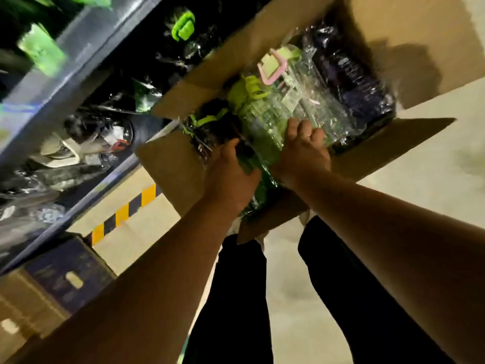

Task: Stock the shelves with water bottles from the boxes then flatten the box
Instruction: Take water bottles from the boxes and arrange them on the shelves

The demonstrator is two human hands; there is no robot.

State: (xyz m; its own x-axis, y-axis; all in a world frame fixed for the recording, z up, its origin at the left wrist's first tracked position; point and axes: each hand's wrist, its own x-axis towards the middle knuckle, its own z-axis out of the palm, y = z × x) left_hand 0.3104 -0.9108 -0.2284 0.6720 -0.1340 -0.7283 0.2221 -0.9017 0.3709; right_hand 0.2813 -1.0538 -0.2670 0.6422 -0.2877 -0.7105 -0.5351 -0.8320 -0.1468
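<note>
Open cardboard box [393,135] sits on the pale floor [446,179], flaps splayed outward, just beside the shelf unit [86,61].

Contents: several water bottles, each in a crinkled clear plastic sleeve.
- green bottle [262,119]: lime-green lid with a loop handle, translucent green body, lying tilted across the middle of the box.
- clear bottle [288,82]: pale lid, pink carry handle, touching the green one on its far side.
- dark purple bottle [354,82]: against the far right wall of the box.
- black bottle [210,127]: green strap, at the left edge of the box, beside the green bottle.

Hands: both are down inside the box at its near side.
- left hand [231,177]: wrapped round the lower end of the green bottle, thumb on the sleeve; its fingertips are hidden between the green and black bottles.
- right hand [301,151]: fingers curled over the top of the same bottle's body, gripping through the plastic.

Shelf: blurred; dark sleeved bottles with green handles already stand on it.

Also noted: yellow-and-black hazard tape [126,208] on the floor along the shelf foot; a dark blue carton [68,269] at lower left; the person's dark trouser legs [236,298] below the box.
</note>
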